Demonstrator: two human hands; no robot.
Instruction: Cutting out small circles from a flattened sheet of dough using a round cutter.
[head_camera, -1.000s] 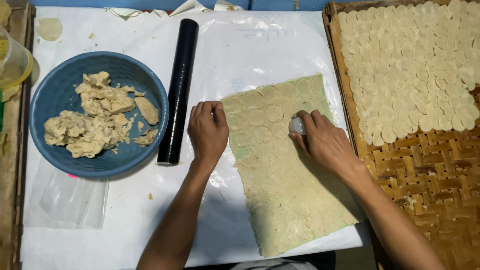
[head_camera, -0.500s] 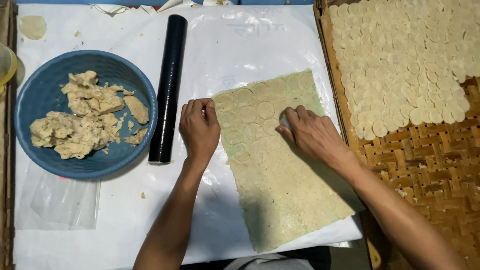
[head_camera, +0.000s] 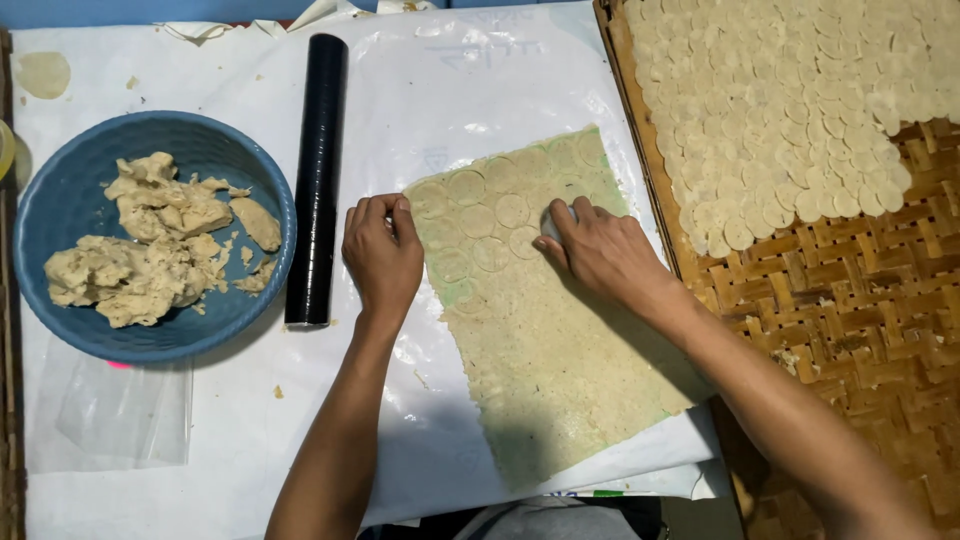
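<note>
A thin rolled sheet of pale dough (head_camera: 545, 340) lies on white plastic sheeting, its far end marked with round cut outlines. My right hand (head_camera: 600, 250) is closed over a small round metal cutter (head_camera: 553, 222) and presses it into the dough near the sheet's far middle. My left hand (head_camera: 382, 250) rests with curled fingers on the sheeting at the dough's left edge, fingertips touching the corner.
A black rolling pin (head_camera: 316, 180) lies left of my left hand. A blue bowl (head_camera: 60, 200) holds lumps of dough. A woven bamboo tray (head_camera: 860, 300) on the right carries several cut dough rounds (head_camera: 790, 110). White plastic sheeting (head_camera: 480, 80) covers the table.
My right hand with the cutter has shifted left along the row of cut circles. The view has drifted, so everything sits further left in frame. My left hand stays at the dough's edge.
</note>
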